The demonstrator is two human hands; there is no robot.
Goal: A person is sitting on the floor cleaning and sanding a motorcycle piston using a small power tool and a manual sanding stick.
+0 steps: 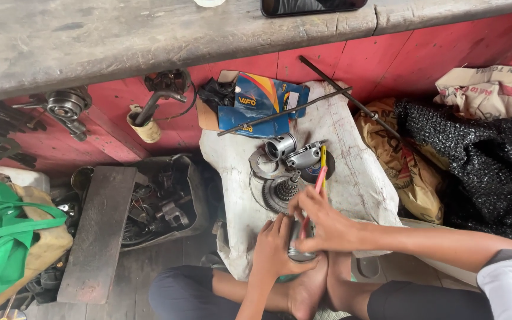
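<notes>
a person sits on the floor with bare feet tucked in front. the left hand [275,248] is wrapped around a small round metal part [299,242], fingers curled on its side, holding it tight just above the feet. the right hand [321,220] is closed around a red and yellow tool [320,176]. the tool's handle sticks up past the fingers, and its lower end goes down to the metal part. i cannot tell what kind of tip the tool has, because the hands hide it.

the metal part is at the near edge of a white cloth [351,172] spread on a low block. on the cloth, just past the hands, lies a round gear [282,191] with teeth. near it are a short metal tube [280,146] and a grey metal piece [304,156]. a blue box [256,105] lies flat at the far end of the cloth. a long thin rod [282,112] rests across the box.

to the left is a dark tray [161,201] full of oily parts, and a green bag [7,231] beside it.
</notes>
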